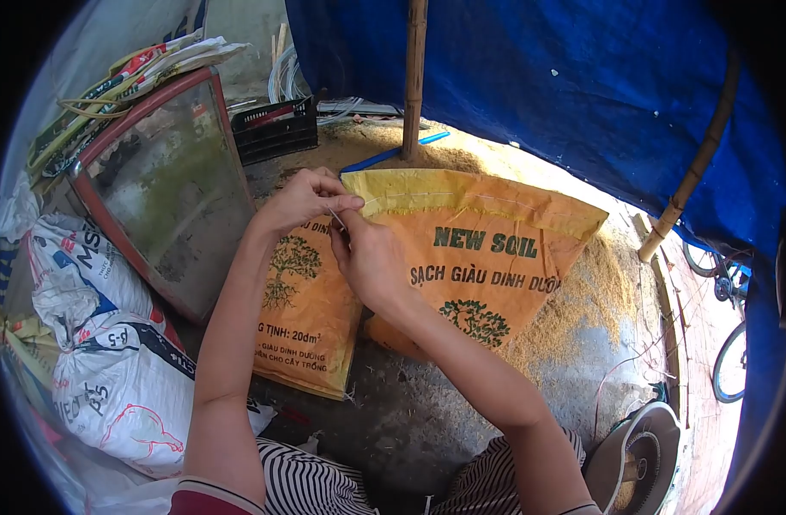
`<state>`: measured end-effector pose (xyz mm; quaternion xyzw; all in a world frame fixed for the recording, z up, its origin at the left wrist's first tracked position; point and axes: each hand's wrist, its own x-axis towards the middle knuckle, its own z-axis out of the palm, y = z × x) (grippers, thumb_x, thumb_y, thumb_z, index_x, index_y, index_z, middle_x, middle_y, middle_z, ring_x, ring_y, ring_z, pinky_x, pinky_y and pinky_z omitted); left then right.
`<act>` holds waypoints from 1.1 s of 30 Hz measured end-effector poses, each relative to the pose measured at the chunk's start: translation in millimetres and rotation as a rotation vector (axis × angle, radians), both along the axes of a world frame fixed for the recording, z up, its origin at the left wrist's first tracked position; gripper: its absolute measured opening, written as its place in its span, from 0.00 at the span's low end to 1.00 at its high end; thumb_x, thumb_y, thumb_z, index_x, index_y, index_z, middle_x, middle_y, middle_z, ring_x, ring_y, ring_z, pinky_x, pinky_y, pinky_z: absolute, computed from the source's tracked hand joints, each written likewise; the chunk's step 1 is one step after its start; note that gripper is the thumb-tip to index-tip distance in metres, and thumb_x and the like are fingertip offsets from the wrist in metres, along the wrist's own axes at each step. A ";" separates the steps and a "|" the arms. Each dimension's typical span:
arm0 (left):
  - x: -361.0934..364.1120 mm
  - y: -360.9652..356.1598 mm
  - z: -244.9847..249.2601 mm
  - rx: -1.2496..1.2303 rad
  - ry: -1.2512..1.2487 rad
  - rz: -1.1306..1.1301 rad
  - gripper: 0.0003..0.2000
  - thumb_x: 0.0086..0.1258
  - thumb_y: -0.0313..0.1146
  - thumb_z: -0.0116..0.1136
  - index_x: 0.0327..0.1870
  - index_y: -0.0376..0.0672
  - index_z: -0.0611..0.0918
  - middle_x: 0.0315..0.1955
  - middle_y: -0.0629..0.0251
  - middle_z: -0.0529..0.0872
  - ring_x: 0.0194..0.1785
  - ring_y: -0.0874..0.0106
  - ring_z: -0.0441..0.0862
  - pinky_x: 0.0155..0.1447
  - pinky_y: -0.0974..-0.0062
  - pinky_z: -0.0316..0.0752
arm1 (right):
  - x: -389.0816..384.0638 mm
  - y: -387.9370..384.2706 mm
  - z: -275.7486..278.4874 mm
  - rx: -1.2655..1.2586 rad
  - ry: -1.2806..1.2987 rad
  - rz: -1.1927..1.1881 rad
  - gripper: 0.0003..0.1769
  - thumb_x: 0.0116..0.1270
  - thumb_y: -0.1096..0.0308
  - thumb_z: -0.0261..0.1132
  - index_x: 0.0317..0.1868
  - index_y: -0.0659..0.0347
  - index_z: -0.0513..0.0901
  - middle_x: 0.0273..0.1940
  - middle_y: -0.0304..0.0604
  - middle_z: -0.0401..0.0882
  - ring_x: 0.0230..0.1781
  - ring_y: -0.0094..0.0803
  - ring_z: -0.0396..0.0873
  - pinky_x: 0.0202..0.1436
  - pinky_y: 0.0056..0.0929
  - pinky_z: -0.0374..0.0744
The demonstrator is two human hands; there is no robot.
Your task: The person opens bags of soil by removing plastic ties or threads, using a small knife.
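An orange bag with a yellow top band (504,230), printed "NEW SOIL", lies before me, and a line of white thread (496,199) runs along its band. Close to the bag's upper left corner, my left hand (309,199) is closed in a pinch. Just below it, my right hand (371,260) is also pinched shut, its fingertips nearly meeting the left ones. A thin pale strand of thread shows between the fingertips; its ends are hidden. A second orange bag (303,343) lies flat under my forearms and hands.
A red-framed glass panel (166,189) leans at left, beside stuffed white sacks (123,395). Behind stand a black crate (277,133) and a bamboo pole (414,77). Husk-like grains (582,300) cover the floor at right, near a grey bucket (646,429). A blue tarp (565,86) hangs behind.
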<state>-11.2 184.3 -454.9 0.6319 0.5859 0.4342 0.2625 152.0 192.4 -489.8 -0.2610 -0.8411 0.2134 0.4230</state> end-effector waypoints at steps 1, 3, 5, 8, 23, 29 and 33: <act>-0.5 0.1 -0.3 -0.025 -0.016 -0.038 0.08 0.60 0.31 0.67 0.35 0.36 0.85 0.29 0.72 0.73 0.35 0.81 0.72 0.38 0.79 0.68 | 0.3 1.0 -1.8 0.002 0.000 0.000 0.06 0.62 0.71 0.62 0.38 0.63 0.79 0.27 0.53 0.82 0.27 0.50 0.81 0.31 0.43 0.77; -1.1 1.8 -2.6 -0.048 -0.032 -0.075 0.09 0.60 0.31 0.67 0.37 0.35 0.85 0.30 0.72 0.74 0.35 0.81 0.72 0.39 0.79 0.69 | 2.3 4.2 -4.1 0.102 0.010 0.024 0.08 0.61 0.70 0.63 0.40 0.63 0.78 0.26 0.52 0.81 0.26 0.50 0.80 0.30 0.42 0.77; -3.6 3.6 -6.3 -0.088 -0.145 -0.067 0.09 0.59 0.30 0.68 0.36 0.34 0.85 0.33 0.71 0.76 0.36 0.81 0.74 0.40 0.80 0.70 | 11.6 12.4 2.5 0.129 -0.010 -0.004 0.10 0.61 0.69 0.64 0.42 0.63 0.78 0.31 0.53 0.80 0.27 0.49 0.80 0.32 0.41 0.78; -0.3 0.6 -4.4 -0.095 -0.227 -0.014 0.08 0.59 0.30 0.67 0.35 0.35 0.85 0.33 0.70 0.78 0.36 0.81 0.75 0.41 0.81 0.70 | 41.5 31.9 35.9 0.239 -0.095 -0.229 0.17 0.58 0.65 0.68 0.47 0.62 0.78 0.45 0.54 0.75 0.32 0.48 0.80 0.37 0.41 0.79; 12.6 10.6 -5.0 0.255 0.187 0.307 0.09 0.56 0.29 0.67 0.26 0.33 0.79 0.32 0.70 0.74 0.34 0.80 0.71 0.40 0.79 0.68 | 122.9 118.8 52.7 0.031 -0.289 -0.369 0.16 0.53 0.60 0.70 0.31 0.65 0.81 0.30 0.54 0.81 0.34 0.49 0.80 0.38 0.43 0.75; 7.7 10.1 -3.4 0.142 0.108 0.270 0.08 0.57 0.30 0.67 0.30 0.35 0.81 0.29 0.71 0.76 0.31 0.81 0.71 0.38 0.80 0.68 | 125.5 120.4 50.2 0.031 -0.264 -0.369 0.16 0.53 0.60 0.70 0.31 0.65 0.80 0.29 0.53 0.81 0.34 0.49 0.80 0.38 0.43 0.75; -19.6 -5.5 2.0 -0.067 -0.117 0.213 0.08 0.58 0.32 0.66 0.33 0.36 0.83 0.25 0.74 0.78 0.29 0.82 0.71 0.36 0.81 0.68 | 131.0 116.3 56.1 -0.028 -0.230 -0.374 0.15 0.54 0.61 0.70 0.32 0.65 0.80 0.29 0.52 0.81 0.33 0.48 0.80 0.37 0.42 0.75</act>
